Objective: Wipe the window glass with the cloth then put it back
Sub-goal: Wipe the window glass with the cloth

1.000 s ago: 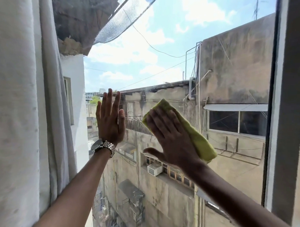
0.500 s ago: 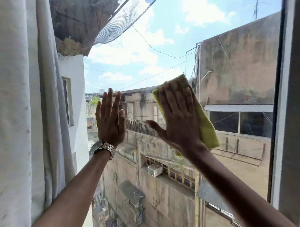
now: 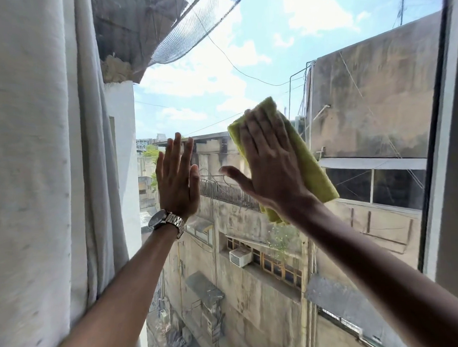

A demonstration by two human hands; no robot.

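A folded yellow-green cloth (image 3: pixel 310 168) is pressed flat against the window glass (image 3: pixel 270 55) under my right hand (image 3: pixel 270 159), palm on the cloth, fingers pointing up, thumb spread to the left. My left hand (image 3: pixel 177 179) lies flat on the glass a little to the left and slightly lower, fingers together and straight, holding nothing. A metal watch (image 3: pixel 167 222) sits on that wrist. The cloth's middle is hidden by my right hand.
A white curtain (image 3: pixel 41 180) hangs along the left side, close to my left forearm. The grey window frame (image 3: pixel 445 165) runs down the right edge. Beyond the glass are weathered buildings, wires and sky.
My right hand has slid the cloth upward and to the right across the glass, from the level of my left hand to above it. My left hand has stayed in place.
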